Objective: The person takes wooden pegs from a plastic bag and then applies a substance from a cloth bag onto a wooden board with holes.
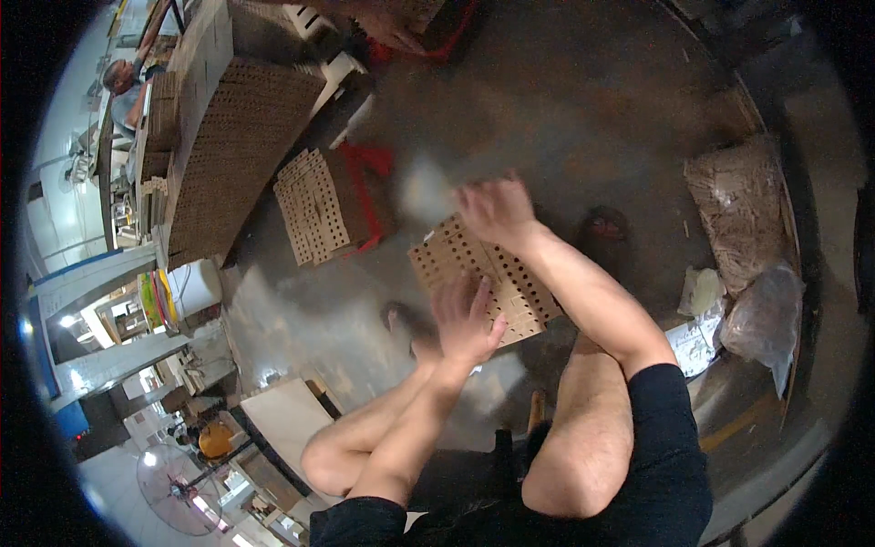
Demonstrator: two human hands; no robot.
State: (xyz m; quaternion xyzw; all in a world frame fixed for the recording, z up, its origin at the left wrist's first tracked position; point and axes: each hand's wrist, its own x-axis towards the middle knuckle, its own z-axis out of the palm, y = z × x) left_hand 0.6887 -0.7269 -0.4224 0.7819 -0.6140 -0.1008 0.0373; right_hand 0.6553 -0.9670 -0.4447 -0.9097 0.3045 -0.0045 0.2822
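In front of my knees lies a stack of tan boards (515,314), pierced with rows of round dark holes. My left hand (463,314) rests palm down over the near left part of the boards, fingers spread. At the far edge my right hand (497,211) hovers or touches, slightly smeared by motion; its fingers look loosely apart and nothing shows in them. Whether the right fingertips touch the boards, I cannot tell.
Another bundle of holed boards (314,208) with a red strap (372,223) stands at the far left. Beyond it rises a long stack of boards (246,137). A brown sack (736,205) and a clear plastic bag (766,314) lie right. Another person's hand (387,29) is at the top.
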